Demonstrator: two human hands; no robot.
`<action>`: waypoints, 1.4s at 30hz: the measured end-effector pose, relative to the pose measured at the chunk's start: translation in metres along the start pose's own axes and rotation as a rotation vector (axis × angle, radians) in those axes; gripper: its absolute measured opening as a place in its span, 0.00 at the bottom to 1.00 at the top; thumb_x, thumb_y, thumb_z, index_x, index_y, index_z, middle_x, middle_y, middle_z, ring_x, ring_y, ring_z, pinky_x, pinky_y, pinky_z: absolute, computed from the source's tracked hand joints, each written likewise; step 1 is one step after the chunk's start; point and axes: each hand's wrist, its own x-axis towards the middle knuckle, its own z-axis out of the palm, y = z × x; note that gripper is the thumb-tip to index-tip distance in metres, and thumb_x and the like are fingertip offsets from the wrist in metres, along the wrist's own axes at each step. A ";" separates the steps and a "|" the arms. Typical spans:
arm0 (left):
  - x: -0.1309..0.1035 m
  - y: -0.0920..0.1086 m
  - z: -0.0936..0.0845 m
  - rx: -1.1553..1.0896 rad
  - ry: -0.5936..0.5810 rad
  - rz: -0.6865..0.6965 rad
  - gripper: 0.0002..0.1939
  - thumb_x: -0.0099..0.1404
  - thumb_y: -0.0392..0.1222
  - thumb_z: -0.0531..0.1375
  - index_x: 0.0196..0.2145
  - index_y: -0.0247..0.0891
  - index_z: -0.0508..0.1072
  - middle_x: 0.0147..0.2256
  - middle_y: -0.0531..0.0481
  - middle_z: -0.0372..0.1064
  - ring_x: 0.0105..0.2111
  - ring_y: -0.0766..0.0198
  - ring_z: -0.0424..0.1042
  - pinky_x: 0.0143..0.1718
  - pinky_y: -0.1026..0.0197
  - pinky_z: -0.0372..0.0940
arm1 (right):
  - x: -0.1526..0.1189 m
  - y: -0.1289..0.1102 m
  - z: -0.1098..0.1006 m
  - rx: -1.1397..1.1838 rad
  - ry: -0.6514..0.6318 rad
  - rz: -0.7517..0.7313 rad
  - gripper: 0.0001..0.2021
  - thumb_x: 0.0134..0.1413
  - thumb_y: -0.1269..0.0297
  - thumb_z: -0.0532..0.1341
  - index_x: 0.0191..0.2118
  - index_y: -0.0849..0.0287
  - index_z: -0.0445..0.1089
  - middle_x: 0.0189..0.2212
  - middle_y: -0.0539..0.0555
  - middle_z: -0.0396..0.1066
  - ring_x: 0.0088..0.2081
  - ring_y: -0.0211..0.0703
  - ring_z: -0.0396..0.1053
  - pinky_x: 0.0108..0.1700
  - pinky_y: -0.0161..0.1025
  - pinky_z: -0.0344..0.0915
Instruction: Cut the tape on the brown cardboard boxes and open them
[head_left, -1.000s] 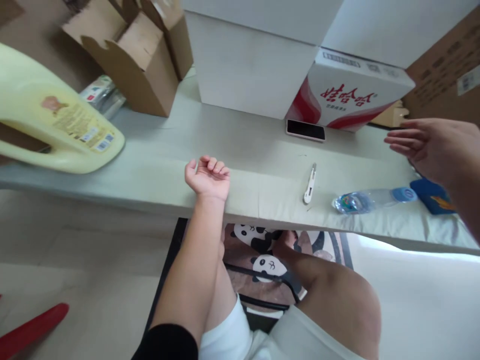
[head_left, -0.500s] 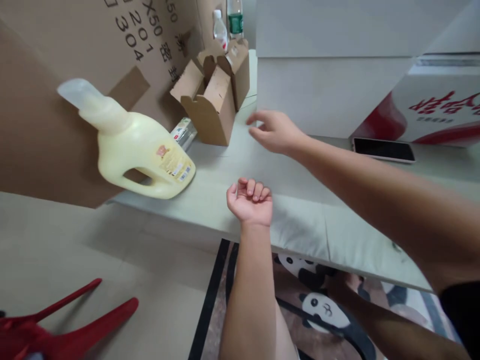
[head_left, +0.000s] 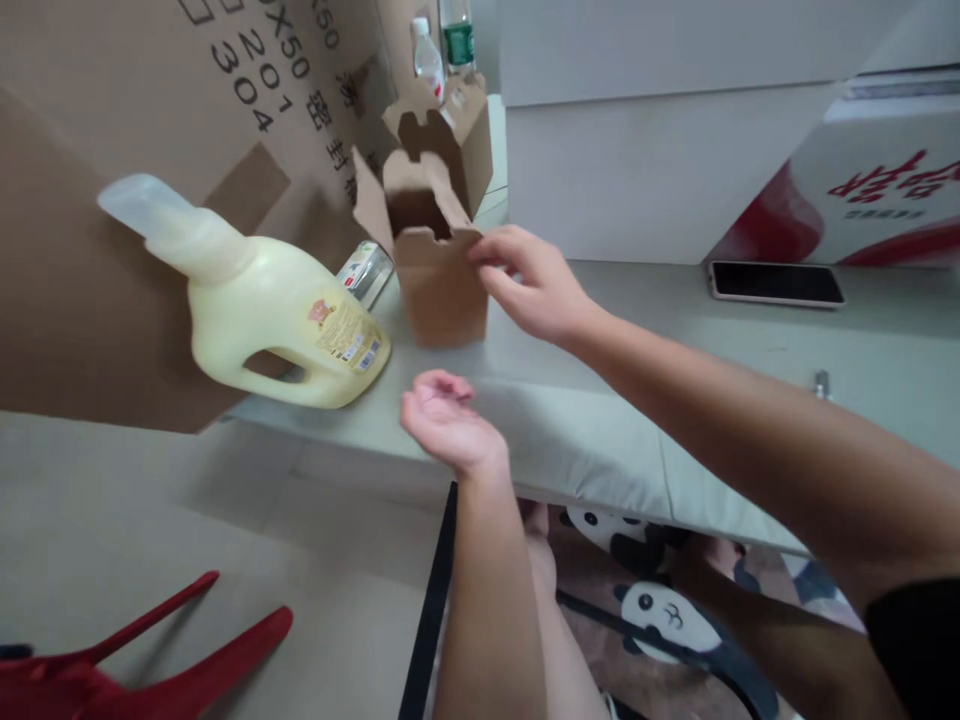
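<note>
My right hand (head_left: 531, 278) has its fingers pinched on the upper right edge of a small brown cardboard box (head_left: 442, 290) with its top flaps up. The box rests on the pale green covered surface. My left hand (head_left: 452, 418) hovers in front of the box, palm up, fingers loosely curled and apart, holding nothing. Behind the gripped box stands a second open cardboard box (head_left: 476, 150). To the left, a pale yellow detergent bottle (head_left: 289, 320) with a handle leans back against a large carton. A small clear-sided pack (head_left: 365, 275) lies between bottle and box.
The large printed carton (head_left: 150, 120) fills the left. Two plastic bottles, one with a green label (head_left: 459, 45), stand at the back. A white box (head_left: 652, 180) closes off the right rear. A phone (head_left: 776, 284) lies before it. Red chair legs (head_left: 217, 660) show below.
My right hand has reached the nearer cardboard box and taken its edge; the box has turned and come closer. My left hand has shifted left, toward the front of the box.
</note>
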 end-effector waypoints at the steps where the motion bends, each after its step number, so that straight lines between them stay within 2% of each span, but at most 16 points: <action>1: 0.001 0.002 -0.002 0.050 0.061 0.163 0.20 0.68 0.46 0.42 0.23 0.38 0.64 0.24 0.51 0.55 0.25 0.65 0.59 0.30 0.63 0.55 | -0.027 -0.002 -0.017 0.041 0.056 -0.023 0.09 0.56 0.68 0.56 0.41 0.57 0.71 0.45 0.56 0.74 0.46 0.47 0.71 0.49 0.46 0.70; 3: 0.004 0.007 -0.006 0.125 0.133 0.345 0.14 0.67 0.43 0.45 0.27 0.39 0.63 0.30 0.51 0.60 0.34 0.65 0.63 0.37 0.64 0.57 | -0.085 -0.010 -0.052 0.069 0.156 0.000 0.07 0.52 0.71 0.58 0.38 0.55 0.67 0.38 0.53 0.72 0.40 0.44 0.71 0.45 0.44 0.70; 5: 0.003 0.010 -0.008 0.155 0.096 0.317 0.09 0.65 0.43 0.47 0.31 0.40 0.63 0.35 0.51 0.61 0.41 0.64 0.66 0.42 0.64 0.59 | -0.142 -0.019 -0.086 0.064 0.310 0.042 0.12 0.50 0.72 0.61 0.40 0.51 0.64 0.36 0.50 0.69 0.37 0.41 0.70 0.41 0.41 0.69; 7: -0.004 0.010 -0.007 0.131 -0.023 0.210 0.08 0.64 0.44 0.49 0.34 0.41 0.65 0.37 0.50 0.64 0.43 0.62 0.68 0.44 0.62 0.61 | -0.192 -0.031 -0.113 0.038 0.409 0.016 0.16 0.50 0.70 0.63 0.44 0.48 0.64 0.37 0.50 0.68 0.36 0.42 0.70 0.36 0.40 0.68; 9: -0.016 0.004 -0.001 0.075 -0.163 0.125 0.11 0.64 0.47 0.49 0.34 0.40 0.68 0.36 0.48 0.66 0.40 0.61 0.70 0.43 0.61 0.64 | -0.230 -0.041 -0.133 -0.109 0.403 -0.021 0.07 0.54 0.71 0.59 0.37 0.50 0.67 0.32 0.52 0.68 0.32 0.43 0.68 0.30 0.40 0.64; 13: -0.051 -0.018 0.017 0.066 -0.425 0.051 0.20 0.64 0.56 0.48 0.34 0.40 0.71 0.36 0.46 0.70 0.39 0.59 0.72 0.43 0.60 0.68 | -0.273 -0.044 -0.148 -0.132 0.503 -0.003 0.07 0.54 0.72 0.58 0.35 0.52 0.68 0.32 0.53 0.74 0.32 0.46 0.72 0.30 0.44 0.66; 16: -0.075 -0.034 0.031 0.114 -0.563 0.084 0.22 0.65 0.61 0.48 0.36 0.41 0.72 0.37 0.47 0.71 0.41 0.57 0.73 0.45 0.58 0.69 | -0.286 -0.028 -0.151 -0.112 0.561 0.158 0.15 0.57 0.72 0.59 0.48 0.50 0.69 0.48 0.57 0.77 0.43 0.50 0.77 0.40 0.48 0.71; 21: -0.098 -0.056 0.044 0.246 -0.761 0.234 0.16 0.66 0.52 0.55 0.26 0.40 0.70 0.29 0.49 0.70 0.36 0.61 0.71 0.47 0.61 0.65 | -0.293 -0.001 -0.161 -0.267 0.691 0.238 0.25 0.53 0.66 0.66 0.57 0.45 0.65 0.63 0.58 0.62 0.60 0.58 0.67 0.54 0.57 0.70; 23: -0.100 -0.065 0.045 0.318 -0.764 0.285 0.12 0.65 0.47 0.59 0.26 0.39 0.68 0.26 0.53 0.65 0.30 0.65 0.66 0.42 0.64 0.64 | -0.296 0.004 -0.165 -0.199 0.723 0.275 0.31 0.53 0.64 0.66 0.62 0.44 0.59 0.65 0.59 0.59 0.60 0.57 0.66 0.56 0.58 0.70; 25: -0.100 -0.073 0.044 0.376 -0.735 0.335 0.07 0.62 0.45 0.63 0.31 0.39 0.71 0.28 0.54 0.64 0.31 0.67 0.66 0.41 0.66 0.64 | -0.300 0.007 -0.168 -0.076 0.619 0.288 0.26 0.58 0.64 0.61 0.62 0.47 0.59 0.60 0.59 0.65 0.57 0.54 0.69 0.56 0.56 0.70; 27: -0.099 -0.077 0.043 0.437 -0.737 0.397 0.11 0.60 0.43 0.65 0.41 0.41 0.73 0.37 0.52 0.69 0.38 0.65 0.70 0.47 0.65 0.65 | -0.303 0.007 -0.169 0.005 0.505 0.259 0.16 0.64 0.62 0.57 0.56 0.50 0.66 0.55 0.59 0.70 0.57 0.52 0.70 0.58 0.56 0.70; 29: -0.098 -0.078 0.042 0.528 -0.793 0.472 0.14 0.61 0.41 0.63 0.46 0.42 0.76 0.47 0.48 0.71 0.49 0.62 0.71 0.55 0.60 0.65 | -0.306 0.006 -0.170 0.056 0.475 0.226 0.14 0.65 0.57 0.55 0.50 0.52 0.71 0.56 0.59 0.70 0.58 0.55 0.69 0.59 0.57 0.68; 33: -0.093 -0.075 0.042 0.713 -0.908 0.524 0.11 0.62 0.37 0.59 0.36 0.42 0.83 0.51 0.46 0.72 0.55 0.57 0.70 0.60 0.54 0.64 | -0.309 0.007 -0.168 0.118 0.486 0.235 0.16 0.65 0.51 0.54 0.49 0.50 0.73 0.57 0.56 0.70 0.59 0.56 0.68 0.61 0.59 0.66; 36: -0.086 -0.072 0.041 0.695 -0.859 0.455 0.13 0.58 0.35 0.58 0.33 0.41 0.84 0.47 0.46 0.75 0.53 0.58 0.72 0.60 0.55 0.65 | -0.310 0.013 -0.162 0.158 0.563 0.264 0.20 0.65 0.51 0.54 0.57 0.48 0.67 0.62 0.56 0.66 0.63 0.55 0.64 0.64 0.58 0.63; 39: -0.075 -0.070 0.041 0.584 -0.689 0.304 0.13 0.57 0.35 0.57 0.32 0.38 0.83 0.43 0.46 0.77 0.50 0.60 0.74 0.58 0.58 0.66 | -0.310 0.021 -0.158 0.177 0.667 0.450 0.24 0.64 0.52 0.55 0.63 0.51 0.61 0.61 0.60 0.66 0.62 0.55 0.66 0.62 0.59 0.65; 42: -0.066 -0.068 0.041 0.431 -0.452 0.128 0.13 0.56 0.38 0.55 0.33 0.37 0.80 0.38 0.48 0.76 0.42 0.63 0.76 0.47 0.63 0.70 | -0.307 0.021 -0.158 0.251 0.461 0.632 0.21 0.65 0.50 0.52 0.55 0.55 0.69 0.52 0.61 0.75 0.54 0.57 0.74 0.57 0.62 0.69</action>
